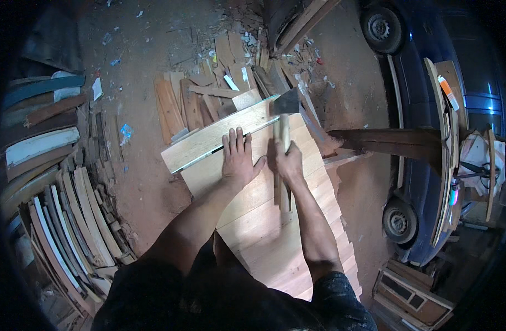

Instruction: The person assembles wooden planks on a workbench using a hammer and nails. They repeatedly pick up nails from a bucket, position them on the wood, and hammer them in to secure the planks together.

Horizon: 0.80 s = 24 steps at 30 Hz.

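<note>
Pale wooden boards lie side by side as a panel (253, 204) in front of me. Along its far edge runs a loose plank (225, 132), with a narrow dark gap between it and the rest at places. My left hand (240, 160) is flat with fingers spread, its fingertips reaching the near edge of that plank. In my right hand (289, 163) is the wooden handle of a hammer (286, 103). Its dark, broad head is over the right end of the plank; whether it touches cannot be made out. A narrow wooden strip (282, 193) lies on the panel below my right hand.
Scrap wood (208, 96) lies heaped beyond the panel. Stacked boards (79, 220) stand at the left. A wooden beam (385, 142) juts in from the right, near a blue vehicle (418, 110). A wooden frame (413, 295) sits at lower right.
</note>
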Motion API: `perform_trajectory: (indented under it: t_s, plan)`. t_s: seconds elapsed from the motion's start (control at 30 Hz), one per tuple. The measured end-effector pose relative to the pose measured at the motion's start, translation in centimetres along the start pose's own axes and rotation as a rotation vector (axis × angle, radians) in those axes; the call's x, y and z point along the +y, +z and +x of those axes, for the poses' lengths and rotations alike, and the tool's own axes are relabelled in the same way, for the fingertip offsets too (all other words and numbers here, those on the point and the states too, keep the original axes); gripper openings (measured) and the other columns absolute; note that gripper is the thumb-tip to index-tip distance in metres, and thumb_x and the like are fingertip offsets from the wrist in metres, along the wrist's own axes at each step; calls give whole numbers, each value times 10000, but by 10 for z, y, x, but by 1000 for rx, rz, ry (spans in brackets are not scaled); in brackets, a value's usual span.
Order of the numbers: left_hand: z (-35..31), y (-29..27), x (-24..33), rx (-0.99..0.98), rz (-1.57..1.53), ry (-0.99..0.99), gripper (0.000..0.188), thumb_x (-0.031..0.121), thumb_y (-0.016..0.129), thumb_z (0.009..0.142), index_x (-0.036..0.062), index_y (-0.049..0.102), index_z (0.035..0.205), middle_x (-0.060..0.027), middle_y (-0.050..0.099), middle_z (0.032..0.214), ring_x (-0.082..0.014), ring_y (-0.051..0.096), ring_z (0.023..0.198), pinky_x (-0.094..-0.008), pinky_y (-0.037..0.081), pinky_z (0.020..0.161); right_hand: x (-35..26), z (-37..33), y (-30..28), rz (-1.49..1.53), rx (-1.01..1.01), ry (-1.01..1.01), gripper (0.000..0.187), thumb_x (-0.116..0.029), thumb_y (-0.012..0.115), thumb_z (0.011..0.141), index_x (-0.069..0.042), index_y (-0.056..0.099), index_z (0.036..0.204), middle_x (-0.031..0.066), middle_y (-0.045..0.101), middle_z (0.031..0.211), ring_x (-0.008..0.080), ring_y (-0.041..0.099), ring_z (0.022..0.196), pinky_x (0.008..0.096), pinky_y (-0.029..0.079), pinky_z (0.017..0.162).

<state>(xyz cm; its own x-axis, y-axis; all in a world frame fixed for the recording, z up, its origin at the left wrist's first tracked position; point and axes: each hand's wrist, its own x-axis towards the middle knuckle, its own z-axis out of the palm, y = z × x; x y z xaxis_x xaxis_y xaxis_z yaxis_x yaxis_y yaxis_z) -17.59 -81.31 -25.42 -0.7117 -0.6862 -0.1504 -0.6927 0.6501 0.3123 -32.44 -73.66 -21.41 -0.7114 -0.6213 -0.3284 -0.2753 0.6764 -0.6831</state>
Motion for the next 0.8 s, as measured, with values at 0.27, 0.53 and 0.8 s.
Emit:
perform_trajectory:
  t_s: [0.27, 0.53, 0.8]
  plan:
    - [-14, 7, -9, -5, 0, -38, 925, 606, 533, 938, -47, 336, 1562, -302, 219, 1650, -476, 110, 1553, -619, 39, 1257, -42, -83, -30, 337, 137, -204, 322, -196, 632, 1008, 89, 613, 1158, 331, 714, 956, 389, 746, 938, 442, 564, 763]
    - [-11, 7, -11, 15, 8, 2, 912, 551, 620, 894, -37, 372, 1545, -308, 223, 1635, -507, 123, 1534, -625, 55, 1257, -27, -27, 10, 163, -48, 71, 565, -430, 572, 1020, 125, 615, 1117, 346, 696, 927, 442, 726, 913, 475, 555, 807]
    - [109, -19, -71, 110, -369, 41, 447, 390, 449, 1053, 23, 615, 1247, -240, 640, 1221, -433, 579, 1170, -531, 432, 1055, -52, -109, 19, 473, 3, 223, 336, -306, 595, 1054, 30, 585, 1067, 61, 625, 716, 127, 613, 605, 302, 505, 556]
